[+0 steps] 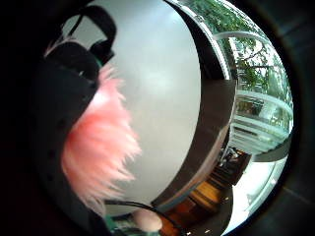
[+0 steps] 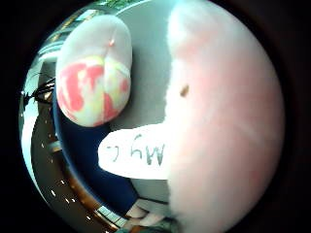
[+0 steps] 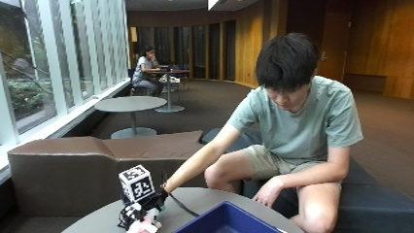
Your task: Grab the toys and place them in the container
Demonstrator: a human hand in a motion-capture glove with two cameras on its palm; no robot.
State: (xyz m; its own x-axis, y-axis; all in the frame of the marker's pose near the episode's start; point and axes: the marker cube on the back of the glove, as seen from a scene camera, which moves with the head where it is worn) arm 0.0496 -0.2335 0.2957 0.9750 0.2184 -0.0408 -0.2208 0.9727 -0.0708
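While the blue container (image 3: 223, 221) sits on the tabletop (image 3: 194, 199) just beside the hand (image 3: 144, 209), we judge the carry could fail: the fluffy pink toy (image 2: 223, 121) might slip by its fur, or its paper tag (image 2: 133, 156) could snag the container's rim. We see the hand's fingers curled around that toy, near the container.

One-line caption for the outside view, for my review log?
Seated person's gloved right hand holds a pink fluffy toy over a round grey table, beside a blue container.
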